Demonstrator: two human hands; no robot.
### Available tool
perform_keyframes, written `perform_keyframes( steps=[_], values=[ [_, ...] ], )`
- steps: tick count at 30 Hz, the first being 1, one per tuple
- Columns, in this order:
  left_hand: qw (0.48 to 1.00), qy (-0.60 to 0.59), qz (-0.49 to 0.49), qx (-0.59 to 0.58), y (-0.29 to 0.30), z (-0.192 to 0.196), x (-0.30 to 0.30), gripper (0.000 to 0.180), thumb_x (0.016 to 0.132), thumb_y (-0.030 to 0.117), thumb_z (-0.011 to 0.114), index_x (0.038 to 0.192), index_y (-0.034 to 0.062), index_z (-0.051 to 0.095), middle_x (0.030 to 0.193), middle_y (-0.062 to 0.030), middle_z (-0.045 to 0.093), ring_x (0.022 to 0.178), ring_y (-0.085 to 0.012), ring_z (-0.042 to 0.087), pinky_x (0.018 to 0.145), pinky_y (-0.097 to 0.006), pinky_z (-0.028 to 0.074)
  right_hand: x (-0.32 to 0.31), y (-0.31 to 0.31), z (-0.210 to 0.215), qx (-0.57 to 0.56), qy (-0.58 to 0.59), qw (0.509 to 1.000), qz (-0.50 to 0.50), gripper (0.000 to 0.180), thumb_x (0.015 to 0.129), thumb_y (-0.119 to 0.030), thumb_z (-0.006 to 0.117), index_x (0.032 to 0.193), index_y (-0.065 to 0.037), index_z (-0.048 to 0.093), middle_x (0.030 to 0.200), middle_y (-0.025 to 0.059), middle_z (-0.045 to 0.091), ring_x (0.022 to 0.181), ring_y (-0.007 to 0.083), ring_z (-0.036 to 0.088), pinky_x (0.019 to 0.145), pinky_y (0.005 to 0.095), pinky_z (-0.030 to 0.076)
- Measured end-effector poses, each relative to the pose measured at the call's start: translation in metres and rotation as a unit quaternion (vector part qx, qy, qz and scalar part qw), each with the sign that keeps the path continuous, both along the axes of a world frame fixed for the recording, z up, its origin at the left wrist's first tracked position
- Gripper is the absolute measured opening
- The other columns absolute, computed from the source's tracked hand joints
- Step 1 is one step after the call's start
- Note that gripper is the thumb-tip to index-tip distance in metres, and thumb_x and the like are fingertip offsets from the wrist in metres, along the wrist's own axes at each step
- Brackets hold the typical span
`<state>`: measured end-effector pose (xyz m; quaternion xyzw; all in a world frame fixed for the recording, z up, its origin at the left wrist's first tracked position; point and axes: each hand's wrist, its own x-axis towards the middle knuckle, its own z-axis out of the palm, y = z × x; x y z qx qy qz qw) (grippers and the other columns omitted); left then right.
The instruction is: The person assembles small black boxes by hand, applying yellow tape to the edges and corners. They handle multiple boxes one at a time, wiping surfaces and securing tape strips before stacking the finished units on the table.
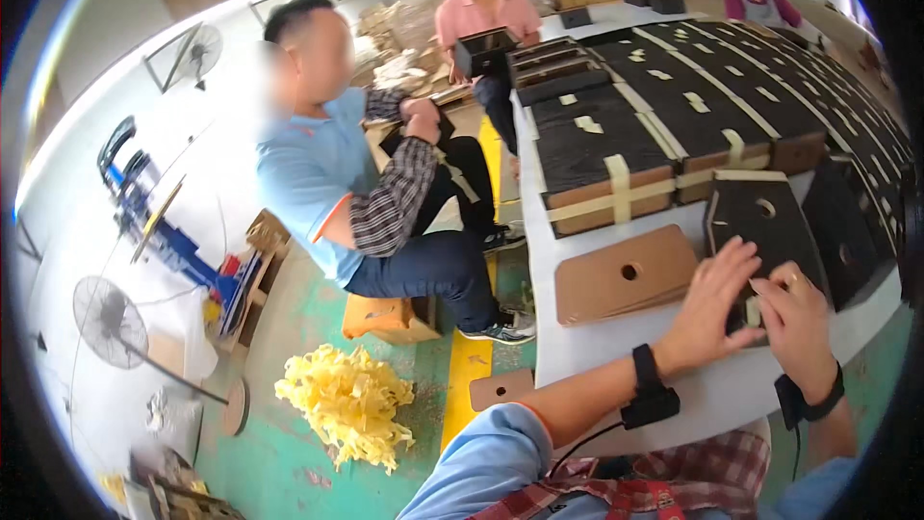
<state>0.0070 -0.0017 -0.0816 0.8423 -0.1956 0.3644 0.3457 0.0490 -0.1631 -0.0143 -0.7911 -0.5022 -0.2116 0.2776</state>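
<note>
Head view: we look down at a black box (782, 243) with a round hole in its upper face, lying by the near edge of the white table (570, 371), towards the right corner.
Left hand: our left hand (714, 297) is spread wide over the box's left side, the thumb apart from the fingers.
Right hand: our right hand (797, 316) has thumb and fingers bent narrow over the near end; we cannot tell whether they grip the pale strip (753, 310) beneath.
Box handling: we judge it stiff and fairly light, with a smooth skin that could slip or scuff; we would hold both long sides, clear of the hole.
Strip handling: probably thin, soft and tacky, best pinched at one end.
Neighbours: brown panels (589, 294) lie left along the near edge; another dark box (830, 200) stands just right, towards the corner.
</note>
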Motion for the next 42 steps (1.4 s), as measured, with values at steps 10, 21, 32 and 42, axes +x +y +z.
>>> perform_keyframes(
  steps=[10,21,32,42],
  values=[
    [0.997,0.066,-0.042,0.002,0.012,0.000,0.005,0.088,0.063,0.028,0.074,0.134,-0.0017,0.032,0.143,-0.0195,0.027,0.137,-0.0356,0.017,0.105,-0.050,0.021,0.023,0.005,-0.004,0.015,0.093,0.994,0.045,0.024,0.076,0.004,0.051,0.099,0.005,0.060,0.082,0.0133,0.051,0.068,0.0221,0.052,0.058,0.0305,0.040],
    [0.995,0.075,-0.058,-0.008,0.013,-0.001,0.010,0.097,0.057,0.030,0.078,0.135,-0.0022,0.031,0.143,-0.0190,0.026,0.137,-0.0353,0.018,0.104,-0.051,0.022,0.036,-0.001,-0.025,0.066,0.071,0.995,-0.001,0.020,0.071,0.006,0.056,0.090,-0.001,0.055,0.092,0.0102,0.048,0.078,0.0173,0.047,0.069,0.0262,0.038],
    [0.996,0.082,-0.034,0.002,0.026,-0.004,0.011,0.104,0.047,0.024,0.084,0.135,0.0015,0.033,0.140,-0.0167,0.035,0.132,-0.0361,0.028,0.106,-0.046,0.025,0.020,0.026,-0.005,-0.003,0.039,0.998,0.043,0.020,0.074,-0.005,0.059,0.094,-0.007,0.066,0.083,0.0082,0.055,0.067,0.0233,0.057,0.057,0.0334,0.047],
    [0.997,0.051,0.017,0.052,0.013,0.001,0.015,0.109,0.050,0.023,0.085,0.139,0.0013,0.025,0.141,-0.0166,0.034,0.132,-0.0372,0.028,0.108,-0.044,0.025,0.007,-0.017,0.008,-0.022,0.167,0.976,0.139,0.006,0.081,-0.013,0.062,0.083,-0.007,0.063,0.081,0.0032,0.057,0.069,0.0202,0.061,0.061,0.0319,0.050]
  ],
)
